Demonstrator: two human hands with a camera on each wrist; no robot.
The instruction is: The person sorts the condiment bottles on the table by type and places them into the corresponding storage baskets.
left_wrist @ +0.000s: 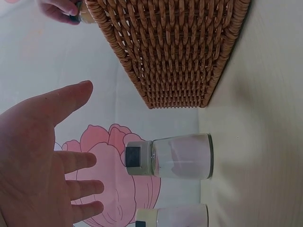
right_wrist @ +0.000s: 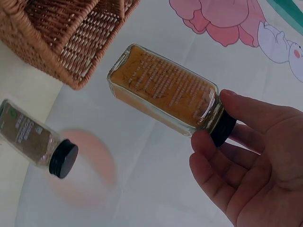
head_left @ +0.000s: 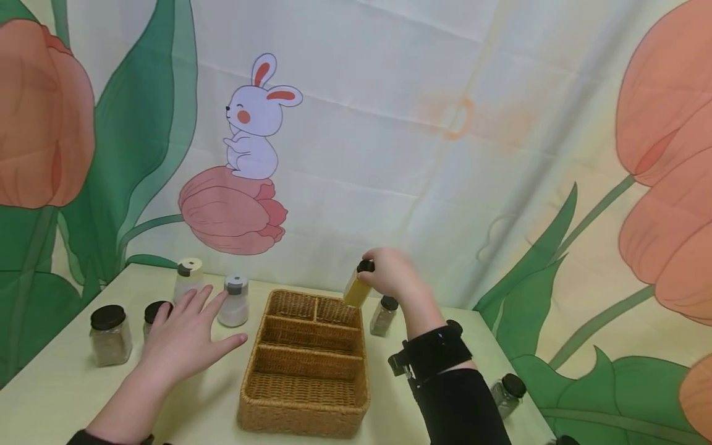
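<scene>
My right hand (head_left: pixel 392 272) pinches the black cap of a square glass spice jar (right_wrist: pixel 163 87) filled with yellow-orange powder. In the head view that jar hangs tilted at the back right corner of a divided wicker basket (head_left: pixel 303 413). A second spice jar (right_wrist: pixel 31 135), with brown-grey contents and a black cap, stands on the table close by. My left hand (head_left: pixel 180 340) hovers left of the basket, fingers spread and holding nothing. Near it stand a grey-topped shaker (left_wrist: pixel 182 156) and a cream-topped shaker (head_left: pixel 189 279).
Two black-capped jars stand at the left, a wide jar (head_left: pixel 110 337) and one partly hidden jar (head_left: pixel 156 312) behind my left hand. Another dark-capped jar (head_left: pixel 507 395) is at the table's right edge. A printed cloth (head_left: pixel 356 154) hangs right behind the table.
</scene>
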